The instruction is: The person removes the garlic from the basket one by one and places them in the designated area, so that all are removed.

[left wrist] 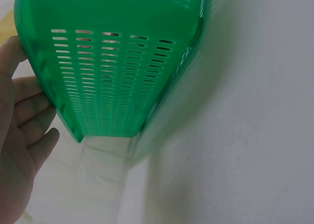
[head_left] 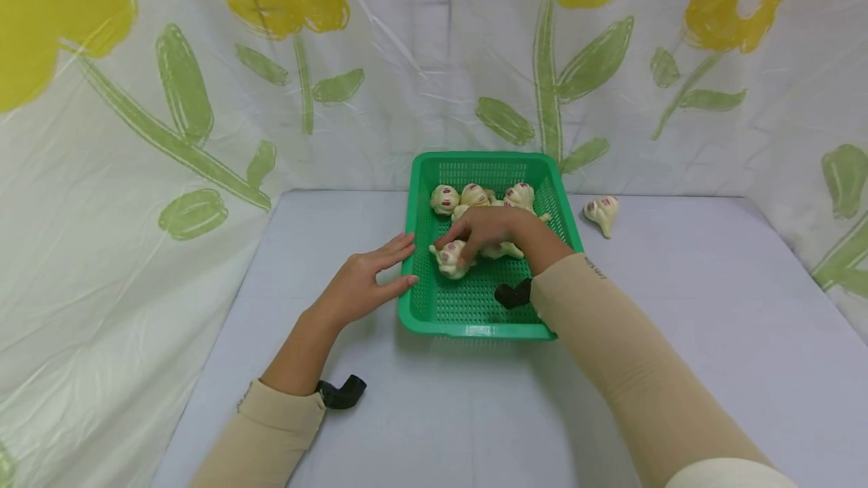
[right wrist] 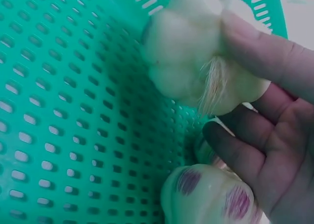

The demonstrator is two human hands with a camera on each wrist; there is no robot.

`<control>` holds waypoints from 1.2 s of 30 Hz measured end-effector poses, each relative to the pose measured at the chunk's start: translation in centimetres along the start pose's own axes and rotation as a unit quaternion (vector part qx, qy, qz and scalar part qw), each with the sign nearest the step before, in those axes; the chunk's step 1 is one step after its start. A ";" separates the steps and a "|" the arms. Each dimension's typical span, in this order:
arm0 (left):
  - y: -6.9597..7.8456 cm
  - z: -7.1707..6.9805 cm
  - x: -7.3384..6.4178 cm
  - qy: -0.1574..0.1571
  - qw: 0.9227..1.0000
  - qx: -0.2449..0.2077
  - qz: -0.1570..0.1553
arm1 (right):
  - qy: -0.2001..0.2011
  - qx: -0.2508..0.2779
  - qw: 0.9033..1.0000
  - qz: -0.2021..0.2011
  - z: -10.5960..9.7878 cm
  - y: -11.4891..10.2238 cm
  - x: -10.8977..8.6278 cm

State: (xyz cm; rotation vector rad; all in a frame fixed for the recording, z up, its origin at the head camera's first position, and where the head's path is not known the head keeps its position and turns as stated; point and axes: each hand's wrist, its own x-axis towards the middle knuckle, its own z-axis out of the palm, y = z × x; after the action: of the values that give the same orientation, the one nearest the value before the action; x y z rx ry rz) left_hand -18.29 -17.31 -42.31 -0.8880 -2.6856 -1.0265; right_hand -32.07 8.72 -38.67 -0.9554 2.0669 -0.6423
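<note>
In the head view, a garlic bulb [head_left: 447, 265] was under the fingertips of the right hand [head_left: 490, 230], to the right of the left hand [head_left: 362, 281], inside a green plastic basket [head_left: 475, 330]. More bulbs [head_left: 445, 199], pale, knobbly and marked with purple, clustered beyond the right hand; a lone bulb [head_left: 601, 211] lay on the table [head_left: 678, 300] well to its right. The right hand pinched its bulb, while the left, fingers extended, touched the basket's left rim.

In the left wrist view, the basket's slotted wall stood just beside the left hand, its fingers loosely spread along the smooth rim.

In the right wrist view, thumb and fingers gripped the lobed bulb, its wiry root tuft showing; another bulb with streaky purple patches lay just below them
</note>
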 end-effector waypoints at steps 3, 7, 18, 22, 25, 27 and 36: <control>0.0 0.0 0.0 0.002 1.000 -0.001 0.004 | 0.007 0.003 1.000 -0.012 -0.1 0.1 0.0; 0.0 0.0 0.0 0.003 1.000 -0.002 0.006 | 0.025 0.019 0.999 -0.026 -0.1 0.2 0.0; -0.1 0.1 -0.1 0.005 1.000 -0.009 0.009 | 0.054 0.064 0.996 -0.036 -0.3 0.0 -0.6; 0.0 0.1 -0.1 0.004 1.000 -0.009 0.008 | 0.079 0.062 0.994 -0.033 -0.5 0.1 -0.8; 0.0 0.1 -0.1 0.004 1.000 -0.011 0.006 | 0.089 0.082 0.992 -0.031 -0.5 0.2 -1.0; 0.0 0.0 -0.1 0.005 1.000 -0.011 0.006 | 0.088 0.104 0.990 -0.038 -0.6 0.3 -1.1; 0.0 0.0 0.0 0.004 1.000 -0.005 0.009 | 0.089 0.141 0.985 -0.052 -0.6 0.3 -1.3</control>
State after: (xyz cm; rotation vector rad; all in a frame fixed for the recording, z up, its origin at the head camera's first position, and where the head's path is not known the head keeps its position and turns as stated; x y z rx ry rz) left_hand -18.29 -17.31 -42.32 -0.9077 -2.6636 -1.0380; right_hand -32.13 10.03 -37.97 -0.8710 2.0183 -1.0780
